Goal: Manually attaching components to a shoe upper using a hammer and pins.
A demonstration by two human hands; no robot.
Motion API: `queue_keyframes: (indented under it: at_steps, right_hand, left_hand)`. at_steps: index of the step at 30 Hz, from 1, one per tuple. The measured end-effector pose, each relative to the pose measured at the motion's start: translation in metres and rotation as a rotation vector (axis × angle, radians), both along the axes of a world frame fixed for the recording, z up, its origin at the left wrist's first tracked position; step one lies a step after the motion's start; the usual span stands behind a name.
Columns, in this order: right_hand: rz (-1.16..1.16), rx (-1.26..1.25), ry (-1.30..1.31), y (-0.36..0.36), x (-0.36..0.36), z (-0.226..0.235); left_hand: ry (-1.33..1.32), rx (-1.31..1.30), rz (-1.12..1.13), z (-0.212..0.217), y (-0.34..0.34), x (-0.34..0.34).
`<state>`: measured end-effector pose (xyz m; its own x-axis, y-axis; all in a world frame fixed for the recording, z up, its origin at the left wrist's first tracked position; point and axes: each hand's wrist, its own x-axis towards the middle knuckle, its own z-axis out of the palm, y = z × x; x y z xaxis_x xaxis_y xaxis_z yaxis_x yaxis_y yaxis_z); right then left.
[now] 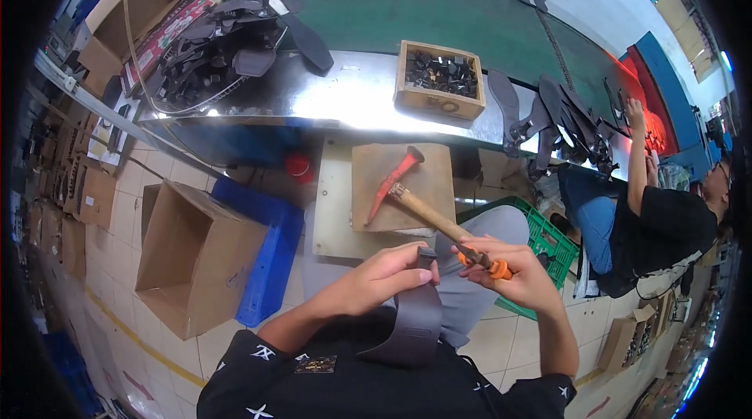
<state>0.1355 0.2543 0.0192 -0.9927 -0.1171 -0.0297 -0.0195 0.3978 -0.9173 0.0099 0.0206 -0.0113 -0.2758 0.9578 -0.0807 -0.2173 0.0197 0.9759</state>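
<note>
In my left hand (pixel 384 278), closed with thumb against fingers, is the end of a dark brown strap (pixel 415 321), which curves down in front of my black shirt. A small black piece (pixel 427 254) shows at the pinched end. My right hand (pixel 513 270) is wrapped round a small orange-handled hand tool (pixel 495 268); its dark metal end points toward the strap, apart from it, and its exact kind is unclear. Just beyond my hands, a hammer (pixel 431 214) with a red head and wooden handle lies on a brown board (pixel 364 176). The handle's end reaches close to my right hand.
A wooden box (pixel 441 106) of small dark parts stands on the metal ledge beside a green conveyor belt (pixel 352 12). Dark soles (pixel 254 63) are heaped at left, more (pixel 552 113) at right. A cardboard box (pixel 184 262) and green crate (pixel 552 243) flank me. A co-worker (pixel 666 223) sits at right.
</note>
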Motion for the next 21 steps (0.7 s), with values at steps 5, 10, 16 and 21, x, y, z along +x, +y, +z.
queue_keyframes:
  at_steps: [5,10,16,21]
  right_hand:
    - [-0.110,0.388,-0.061,-0.003,0.007,0.020]
    - [-0.014,0.443,-0.126,-0.004,0.004,0.044]
    - [0.009,0.519,-0.174,-0.005,0.007,0.048]
    - [0.064,0.570,-0.210,-0.003,0.006,0.049]
  left_hand:
    - [0.056,0.031,-0.031,0.003,0.000,0.005]
    - [0.053,0.027,0.022,0.006,-0.002,0.008]
    - [0.067,0.032,0.048,0.004,-0.004,0.010]
    - [0.083,0.027,0.061,0.006,-0.006,0.010]
